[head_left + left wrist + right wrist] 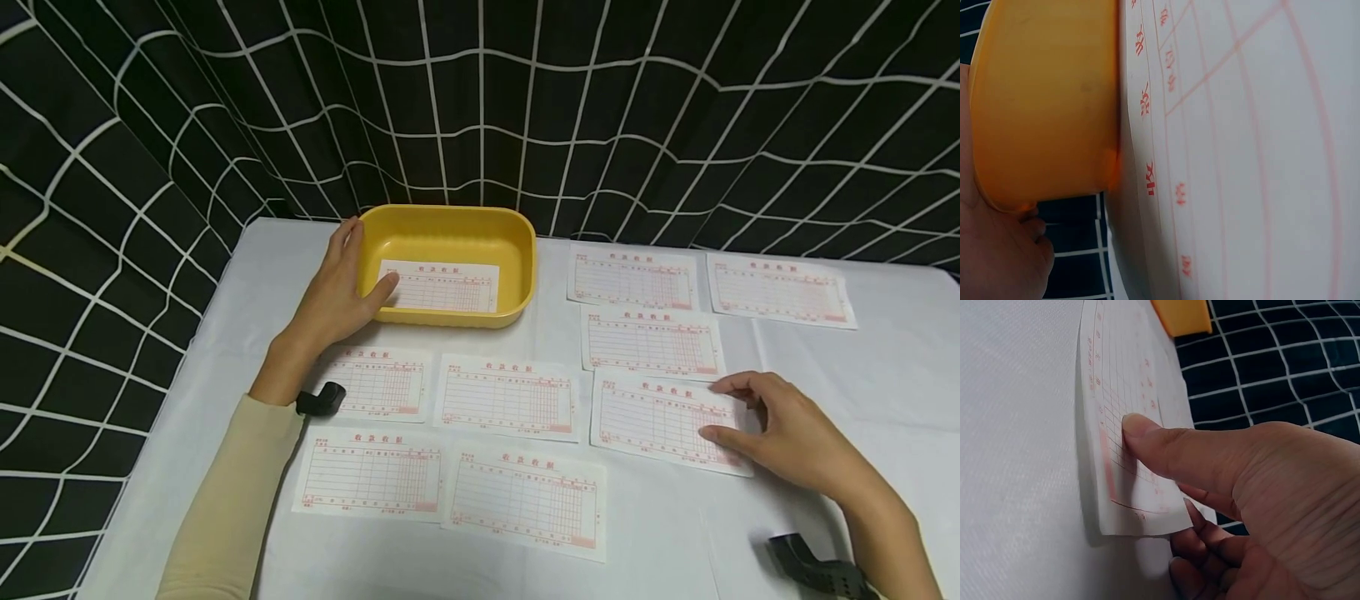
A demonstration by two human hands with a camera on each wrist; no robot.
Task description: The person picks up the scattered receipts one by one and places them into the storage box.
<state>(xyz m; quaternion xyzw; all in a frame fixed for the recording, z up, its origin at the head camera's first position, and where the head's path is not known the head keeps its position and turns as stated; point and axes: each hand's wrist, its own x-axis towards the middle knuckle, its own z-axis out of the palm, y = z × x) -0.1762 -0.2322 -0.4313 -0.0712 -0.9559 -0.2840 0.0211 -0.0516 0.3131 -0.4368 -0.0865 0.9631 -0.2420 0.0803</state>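
Observation:
At the back stands a yellow plastic basin (450, 218) with one printed receipt slip (457, 287) lying inside. My left hand (333, 287) grips its left rim, thumb over the inside and fingers outside; the left wrist view shows the basin wall (1047, 106) close up. On the right, my right hand (795, 433) pinches the right end of a receipt slip (652, 421). In the right wrist view the thumb (1160, 447) presses on top of that slip (1125, 375), while the other fingers curl at its edge, partly hidden.
Three more slips lie behind the held one, such as the far-right slip (780, 287). Several others lie in rows before the basin, including a front slip (528, 500). A white cloth (660, 533) covers the table. Black grid-patterned curtain (600, 108) hangs behind and left.

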